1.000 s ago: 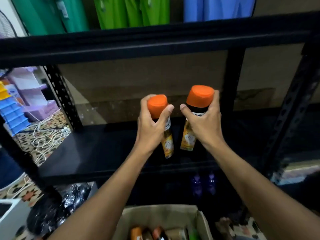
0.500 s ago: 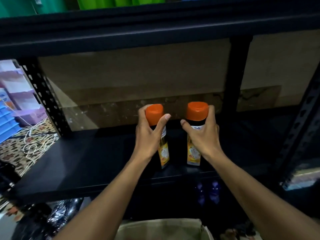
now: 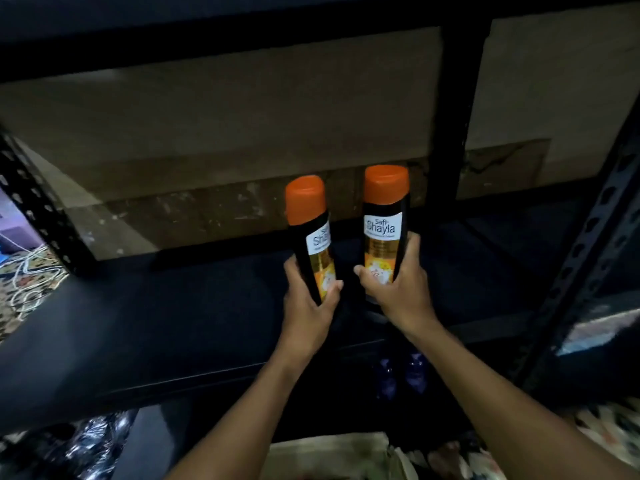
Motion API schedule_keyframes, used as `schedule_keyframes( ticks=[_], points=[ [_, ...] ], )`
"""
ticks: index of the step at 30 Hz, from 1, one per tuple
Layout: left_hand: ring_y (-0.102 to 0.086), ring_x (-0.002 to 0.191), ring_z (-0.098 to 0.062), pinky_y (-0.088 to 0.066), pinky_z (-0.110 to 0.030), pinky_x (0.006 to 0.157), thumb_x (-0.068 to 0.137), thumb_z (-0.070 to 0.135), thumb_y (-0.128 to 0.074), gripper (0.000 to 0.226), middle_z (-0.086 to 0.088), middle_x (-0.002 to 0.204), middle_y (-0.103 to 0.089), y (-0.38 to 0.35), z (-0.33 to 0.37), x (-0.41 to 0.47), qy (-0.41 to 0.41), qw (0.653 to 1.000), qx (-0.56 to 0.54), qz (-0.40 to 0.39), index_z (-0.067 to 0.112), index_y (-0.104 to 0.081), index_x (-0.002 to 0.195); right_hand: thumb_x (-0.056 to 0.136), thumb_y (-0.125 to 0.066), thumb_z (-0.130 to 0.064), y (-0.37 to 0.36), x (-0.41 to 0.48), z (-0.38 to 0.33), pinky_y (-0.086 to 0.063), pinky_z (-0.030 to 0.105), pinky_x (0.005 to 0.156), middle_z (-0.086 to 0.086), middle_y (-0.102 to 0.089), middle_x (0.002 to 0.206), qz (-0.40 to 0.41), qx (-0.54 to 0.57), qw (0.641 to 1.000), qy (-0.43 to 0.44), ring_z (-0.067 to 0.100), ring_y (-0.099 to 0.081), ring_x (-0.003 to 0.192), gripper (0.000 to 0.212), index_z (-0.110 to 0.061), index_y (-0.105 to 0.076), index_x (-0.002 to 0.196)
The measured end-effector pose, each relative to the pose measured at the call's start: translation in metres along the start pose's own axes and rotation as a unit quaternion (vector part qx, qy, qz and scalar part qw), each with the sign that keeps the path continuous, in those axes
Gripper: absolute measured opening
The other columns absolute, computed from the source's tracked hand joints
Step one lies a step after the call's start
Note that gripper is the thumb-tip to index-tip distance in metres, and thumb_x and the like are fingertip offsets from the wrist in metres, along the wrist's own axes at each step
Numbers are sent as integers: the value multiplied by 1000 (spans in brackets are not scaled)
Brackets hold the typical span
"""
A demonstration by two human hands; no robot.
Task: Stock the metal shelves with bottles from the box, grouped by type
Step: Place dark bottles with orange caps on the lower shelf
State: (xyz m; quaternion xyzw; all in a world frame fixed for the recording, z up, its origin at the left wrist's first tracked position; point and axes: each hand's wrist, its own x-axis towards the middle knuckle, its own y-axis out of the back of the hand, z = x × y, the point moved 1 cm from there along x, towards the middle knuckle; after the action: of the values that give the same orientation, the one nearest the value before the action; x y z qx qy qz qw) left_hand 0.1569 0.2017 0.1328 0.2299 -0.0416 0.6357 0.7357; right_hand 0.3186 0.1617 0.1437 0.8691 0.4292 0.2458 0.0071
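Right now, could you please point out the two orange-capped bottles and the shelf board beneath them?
left bottle (image 3: 318,239): head view, on its white label.
right bottle (image 3: 383,226): head view, on its white label.
shelf board (image 3: 190,306): head view, on its bare dark top.

dark metal shelf (image 3: 173,323), two bottles on the go
mid-shelf, side by side: left bottle (image 3: 311,251) tilted, right bottle (image 3: 382,237) upright, can't tell if either's actually touching down

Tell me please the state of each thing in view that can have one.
Left bottle: orange cap on, tilted, gripped low by the left hand.
Right bottle: orange cap on, nearly upright, gripped low by the right hand.
Two purple bottles: upright, lower down in the dark.
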Motion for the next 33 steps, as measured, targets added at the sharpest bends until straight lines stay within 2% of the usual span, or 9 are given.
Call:
schedule_keyframes(
  ticks=[5, 9, 13, 15, 18, 22, 24, 29, 33],
  points=[
    [-63, 106, -11, -45, -5, 81, 93, 13, -73, 66, -2, 129, -61, -58, 3, 32, -18, 999, 8, -26, 13, -32, 144, 82, -82, -23, 25, 37, 32, -56, 29, 77, -5, -65, 114, 29, 8, 999, -18, 9, -67, 95, 71, -24, -35, 134],
    [-64, 116, -26, -52, -32, 92, 96, 20, -70, 66, -8, 134, -61, -104, 12, 53, -3, 998, 22, -62, 12, -29, 147, 85, -79, -21, 44, 65, 53, -48, 20, 74, -4, -63, 114, 45, -3, 998, -32, 10, -64, 95, 69, -22, -32, 135],
    [-62, 121, -32, -49, -36, 91, 99, 38, -64, 66, -10, 137, -61, -138, 14, 71, 25, 990, 93, -102, 15, -26, 147, 88, -76, -21, 66, 89, 70, -42, 6, 59, -15, -58, 97, 38, -32, 998, -48, -5, -58, 82, 73, -18, -26, 141],
    [-60, 124, -35, -47, -42, 98, 99, 48, -59, 69, -13, 138, -60, -148, 12, 79, 21, 983, 146, -108, 14, -25, 147, 90, -75, -23, 75, 95, 77, -45, 14, 65, -16, -58, 96, 46, -42, 997, -52, 4, -60, 82, 73, -17, -24, 142],
    [-54, 129, -35, -36, -48, 108, 99, 58, -50, 71, -18, 140, -56, -160, 10, 87, 0, 966, 236, -103, 9, -30, 146, 91, -73, -27, 81, 98, 83, -45, 32, 82, 0, -61, 110, 57, -55, 996, -44, 21, -62, 98, 68, -19, -25, 138],
    [-42, 137, -32, -28, -48, 111, 101, 62, -41, 71, -16, 144, -48, -166, 11, 89, -6, 952, 286, -104, 8, -31, 146, 91, -72, -31, 76, 96, 85, -39, 40, 100, 16, -49, 135, 95, -90, 991, -43, 33, -46, 128, 73, -14, -26, 146],
    [-38, 138, -31, -26, -47, 111, 102, 61, -40, 70, -15, 145, -48, -167, 12, 90, -10, 948, 298, -113, 8, -31, 146, 91, -71, -35, 75, 97, 85, -34, 44, 109, 21, -44, 141, 98, -104, 988, -61, 34, -39, 135, 77, -10, -26, 148],
    [-38, 138, -31, -26, -48, 112, 102, 60, -43, 70, -15, 146, -46, -166, 12, 88, -10, 943, 309, -126, 9, -29, 148, 89, -72, -38, 76, 96, 83, -34, 42, 110, 18, -43, 143, 106, -92, 986, -87, 33, -38, 137, 78, -10, -30, 148],
    [-33, 144, -30, -25, -46, 117, 99, 56, -53, 89, -15, 155, -38, -162, 8, 85, -28, 942, 303, -144, 5, -11, 158, 83, -81, -34, 80, 87, 78, -27, 44, 116, 15, -30, 155, 106, -97, 985, -101, 31, -25, 145, 102, -14, -14, 157]
  ],
)
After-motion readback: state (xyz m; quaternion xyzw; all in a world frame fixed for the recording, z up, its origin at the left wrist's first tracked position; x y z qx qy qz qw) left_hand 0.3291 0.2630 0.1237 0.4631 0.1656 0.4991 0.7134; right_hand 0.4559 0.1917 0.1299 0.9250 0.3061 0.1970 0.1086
